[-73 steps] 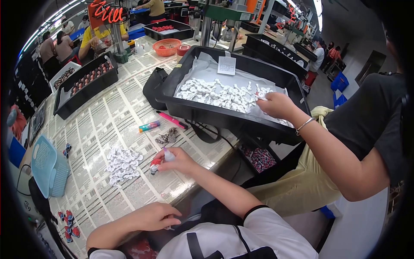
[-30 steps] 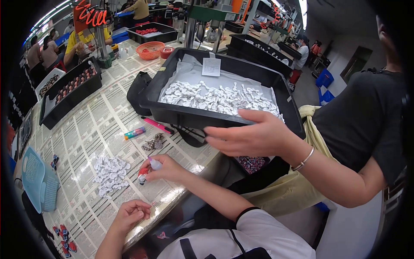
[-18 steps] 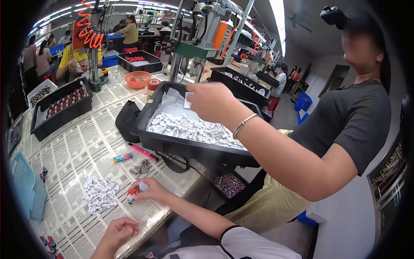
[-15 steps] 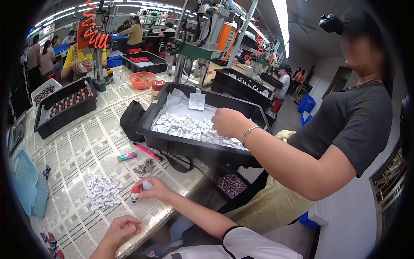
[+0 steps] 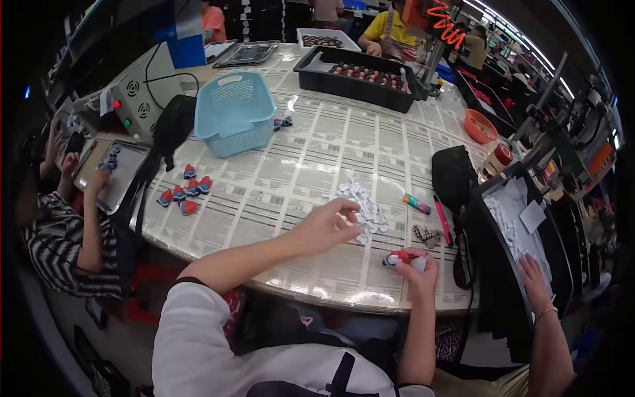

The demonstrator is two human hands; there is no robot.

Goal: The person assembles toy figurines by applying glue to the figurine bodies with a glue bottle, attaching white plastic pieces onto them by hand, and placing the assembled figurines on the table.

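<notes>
My left hand (image 5: 325, 227) reaches over the table to a pile of small white pieces (image 5: 362, 208), fingertips curled and touching its near edge. Whether a piece is pinched between them is unclear. My right hand (image 5: 418, 270) rests near the table's front edge, closed around a small red, white and blue bow-like piece (image 5: 399, 258). A small dark patterned bow (image 5: 426, 233) lies just beyond that hand.
A light blue basket (image 5: 235, 112) stands at the back left, with red and blue bows (image 5: 182, 195) in front of it. Two markers (image 5: 417, 204) and a black bag (image 5: 453, 175) lie right. A co-worker's hand (image 5: 536, 284) rests in the black tray (image 5: 493, 278). Another person sits left (image 5: 56, 238).
The view has swung left and down. My left hand moved from the table's near edge up to the white pile. The co-worker's hand dropped back into the black tray.
</notes>
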